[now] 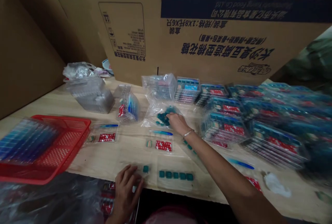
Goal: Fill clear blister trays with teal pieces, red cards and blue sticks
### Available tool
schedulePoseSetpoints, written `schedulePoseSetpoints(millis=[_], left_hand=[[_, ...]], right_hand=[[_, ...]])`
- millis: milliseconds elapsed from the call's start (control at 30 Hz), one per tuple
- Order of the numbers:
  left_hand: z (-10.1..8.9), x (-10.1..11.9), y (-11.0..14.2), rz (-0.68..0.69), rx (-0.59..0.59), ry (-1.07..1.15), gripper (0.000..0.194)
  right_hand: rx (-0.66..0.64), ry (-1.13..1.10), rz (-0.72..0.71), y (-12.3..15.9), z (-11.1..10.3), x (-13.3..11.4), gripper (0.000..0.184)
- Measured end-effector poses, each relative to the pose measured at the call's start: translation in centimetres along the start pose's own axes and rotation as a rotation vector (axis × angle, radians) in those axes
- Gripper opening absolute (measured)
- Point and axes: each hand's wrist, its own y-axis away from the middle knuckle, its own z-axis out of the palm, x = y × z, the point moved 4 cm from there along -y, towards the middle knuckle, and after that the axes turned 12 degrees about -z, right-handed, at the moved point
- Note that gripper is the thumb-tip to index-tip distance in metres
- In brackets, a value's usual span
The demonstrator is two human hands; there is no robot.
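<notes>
A loose pile of teal pieces (163, 118) lies on a clear plastic bag (150, 116). My right hand (178, 123) reaches into its right side, fingertips drawn together; what is between them is hidden. My left hand (127, 184) rests at the table's front edge, fingers bent and thumb apart, beside a clear tray with one teal square (145, 169). Just right of that, a row of several teal squares (175, 175) sits in a clear tray. Behind it, another tray holds a red patterned packet (163, 145), a small pale piece (148, 143) and a blue tapered stick (163, 132).
At left, a red basket (75, 123) holds blue sticks (28, 141). Empty clear trays (97, 97) are stacked behind. Filled tray stacks (225, 127) crowd the right. A large cardboard box (207, 64) stands along the back. Crumpled white tissue (276, 184) lies front right.
</notes>
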Motion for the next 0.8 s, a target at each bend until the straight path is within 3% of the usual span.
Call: schedulePoseSetpoints(millis=[100, 200, 300, 367, 467, 633, 800], left_hand=[[0.1, 0.1, 0.1, -0.008, -0.014, -0.003, 0.005], [-0.3, 0.6, -0.1, -0.002, 0.01, 0.006, 0.008], [-1.4, 1.5, -0.7, -0.003, 0.066, 0.032, 0.014], [-2.1, 1.9, -1.3, -0.017, 0.087, 0.045, 0.015], [-2.5, 1.2, -2.2, -0.106, 0.077, 0.013, 0.011], [-1.2, -1.5, -1.5, -0.229, -0.06, -0.044, 0.008], [-0.6, -1.9, -0.5, -0.249, -0.069, -0.052, 0.011]], right_hand=[[0.014, -0.031, 0.003, -1.0, 0.5, 1.0, 0.021], [0.089, -0.12, -0.005, 0.1, 0.5, 0.5, 0.023], [0.21, -0.619, -0.009, 2.6, 0.4, -1.2, 0.021], [0.212, -0.994, 0.012, 4.5, 0.7, -2.7, 0.025], [0.14, -1.208, 0.071, 7.3, 1.8, -4.9, 0.029], [0.083, -0.993, 0.049, 10.1, 4.8, -8.4, 0.018], [0.013, -0.548, -0.309, 9.8, 6.7, -13.5, 0.003]])
